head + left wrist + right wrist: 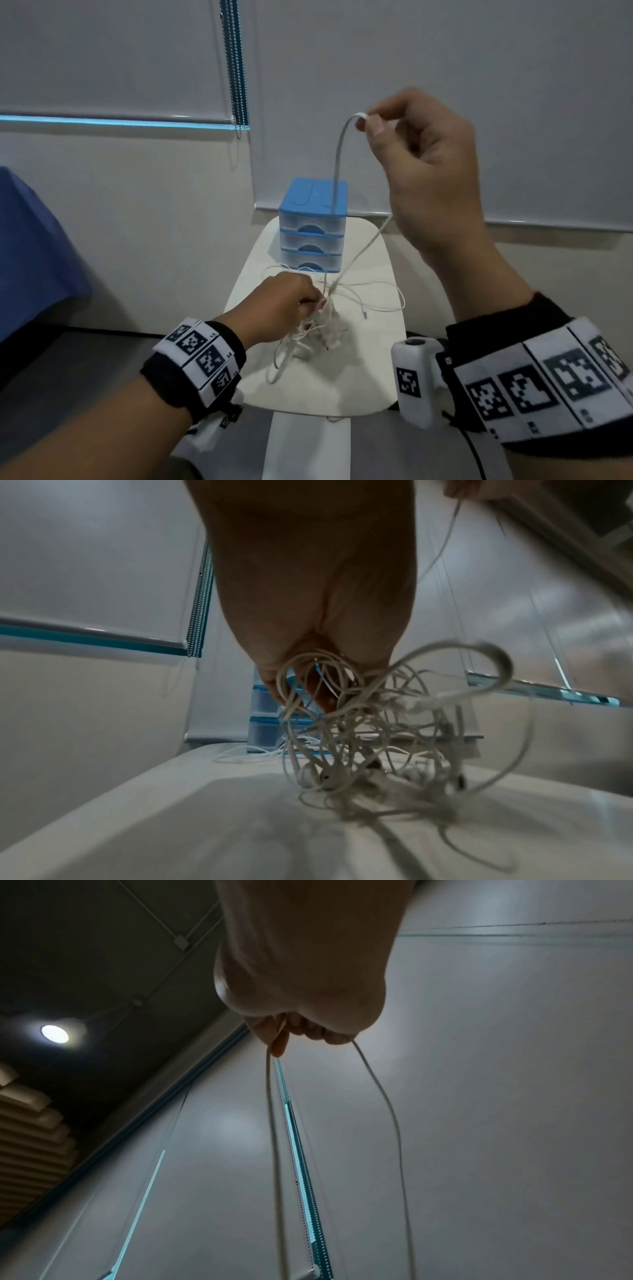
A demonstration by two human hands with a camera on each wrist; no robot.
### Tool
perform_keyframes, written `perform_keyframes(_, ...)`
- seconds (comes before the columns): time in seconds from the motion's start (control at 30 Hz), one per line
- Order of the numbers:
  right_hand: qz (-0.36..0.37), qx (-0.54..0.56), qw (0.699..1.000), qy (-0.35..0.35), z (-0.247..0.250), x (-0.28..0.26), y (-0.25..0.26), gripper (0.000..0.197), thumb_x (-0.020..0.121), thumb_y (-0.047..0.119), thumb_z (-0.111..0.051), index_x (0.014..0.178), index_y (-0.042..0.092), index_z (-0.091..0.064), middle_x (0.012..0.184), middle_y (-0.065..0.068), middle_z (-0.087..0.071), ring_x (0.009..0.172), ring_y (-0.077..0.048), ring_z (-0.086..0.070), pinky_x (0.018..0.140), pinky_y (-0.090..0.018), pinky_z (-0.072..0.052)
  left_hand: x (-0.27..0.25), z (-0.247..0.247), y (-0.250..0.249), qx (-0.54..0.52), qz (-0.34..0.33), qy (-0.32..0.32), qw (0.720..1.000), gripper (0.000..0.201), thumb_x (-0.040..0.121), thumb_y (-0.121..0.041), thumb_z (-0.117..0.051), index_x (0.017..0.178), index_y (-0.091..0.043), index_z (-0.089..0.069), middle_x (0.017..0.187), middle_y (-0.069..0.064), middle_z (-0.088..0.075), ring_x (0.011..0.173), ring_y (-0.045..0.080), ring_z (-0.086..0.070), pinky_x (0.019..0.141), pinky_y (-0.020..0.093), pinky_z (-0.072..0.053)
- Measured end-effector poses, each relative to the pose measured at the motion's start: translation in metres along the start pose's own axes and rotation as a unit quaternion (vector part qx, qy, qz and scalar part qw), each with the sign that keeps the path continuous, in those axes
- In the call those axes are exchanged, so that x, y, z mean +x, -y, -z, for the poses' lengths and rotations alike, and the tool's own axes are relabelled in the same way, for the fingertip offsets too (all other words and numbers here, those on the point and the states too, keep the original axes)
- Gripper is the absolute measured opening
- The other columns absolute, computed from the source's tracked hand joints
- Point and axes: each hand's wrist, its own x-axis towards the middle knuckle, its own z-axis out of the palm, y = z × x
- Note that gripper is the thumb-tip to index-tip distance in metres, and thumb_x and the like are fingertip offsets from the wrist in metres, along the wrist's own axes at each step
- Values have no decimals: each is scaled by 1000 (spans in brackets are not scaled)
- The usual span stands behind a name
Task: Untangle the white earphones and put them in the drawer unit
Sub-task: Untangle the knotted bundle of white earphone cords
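A tangle of white earphones lies on the small white table. My left hand grips the top of the tangle, its fingers curled into the cords. High above the table, my right hand pinches a loop of earphone cord, and two strands run down to the tangle. The blue drawer unit stands at the table's far end with all three clear drawers pushed in. An earbud hangs low in the tangle.
More white cord loops across the table to the right of the tangle. A wall with roller blinds and a bead chain stands behind. A blue cloth hangs at the left. Grey floor surrounds the table.
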Motion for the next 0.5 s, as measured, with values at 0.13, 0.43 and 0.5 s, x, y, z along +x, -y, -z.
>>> perform_keyframes(0.13,84,-44,992,-80,9,8,4,16,88,11,-65,76,1,-70,52,-9,-43,51,-11,-33,55,-25,-28,-5,-3,7,-18,3,-3,1000,19,102,-26,-64,104,-21,-81,83,-14,-62,88,10,-60,82,31,-49)
perform_keyframes(0.43,-276,-352,850,280,38,-38,-34,33,94,51,-59,113,25,-68,109,-1,-69,108,-29,-63,98,-44,-49,-20,11,-3,-122,44,-56,990,10,92,-23,-78,97,-18,-84,88,-9,-79,64,-9,-60,61,8,-40)
perform_keyframes(0.5,-268,-328,847,322,24,-55,-38,46,92,45,-66,135,31,-59,125,1,-61,120,-23,-57,107,-46,-43,-20,12,-7,-132,48,-53,989,9,92,-23,-78,96,-16,-83,82,-5,-77,51,-9,-57,52,8,-39)
